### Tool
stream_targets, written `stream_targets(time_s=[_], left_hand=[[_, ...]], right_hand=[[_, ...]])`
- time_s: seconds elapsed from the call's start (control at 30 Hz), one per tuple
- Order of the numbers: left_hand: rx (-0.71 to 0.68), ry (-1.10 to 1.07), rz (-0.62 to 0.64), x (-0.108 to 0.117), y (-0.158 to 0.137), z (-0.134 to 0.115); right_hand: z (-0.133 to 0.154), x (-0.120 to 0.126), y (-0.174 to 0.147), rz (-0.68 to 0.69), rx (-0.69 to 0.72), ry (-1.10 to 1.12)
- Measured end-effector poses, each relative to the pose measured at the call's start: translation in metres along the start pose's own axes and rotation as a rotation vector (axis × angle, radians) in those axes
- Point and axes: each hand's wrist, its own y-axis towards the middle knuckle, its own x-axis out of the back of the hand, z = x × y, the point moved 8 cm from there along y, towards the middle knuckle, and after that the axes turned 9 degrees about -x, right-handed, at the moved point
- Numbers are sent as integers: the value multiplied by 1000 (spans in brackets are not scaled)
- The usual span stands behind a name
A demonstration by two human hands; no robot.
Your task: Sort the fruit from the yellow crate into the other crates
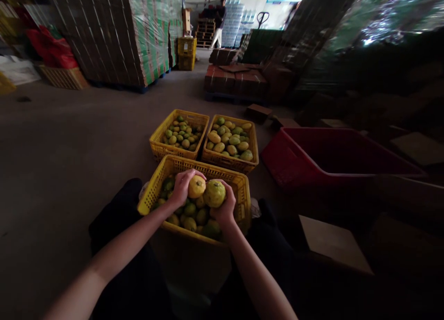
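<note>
My left hand (181,187) is closed around a yellow fruit (197,187) that looks like a small papaya. My right hand (226,203) grips a greener, lumpy papaya (214,193), its stem end turned up towards me. The two fruits are side by side, almost touching, above the near yellow crate (208,164). Inside that crate lie several more green and yellowish papayas (190,224), partly hidden by my hands and forearms.
Beyond stand two more yellow crates of fruit, a left one (157,146) and a right one (229,162). A red bin (282,165) is on the right, near a cardboard piece (333,241). Farther off are stacked cartons (236,82), wrapped pallets (149,38) and a person (219,21).
</note>
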Motion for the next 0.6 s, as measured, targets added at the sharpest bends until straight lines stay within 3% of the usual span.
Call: stream_targets(time_s=[0.13,0.27,0.47,0.6], left_hand=[[52,-83,-16,1,-1,-5],[159,-181,-102,4,-3,-2],[115,-92,-53,2,0,-8],[132,-124,-73,6,2,-6]], right_hand=[[11,-6,-6,86,122,-52],[19,-3,-12,72,157,-57],[32,-12,-16,148,273,-213],[34,-20,-16,196,238,-287]])
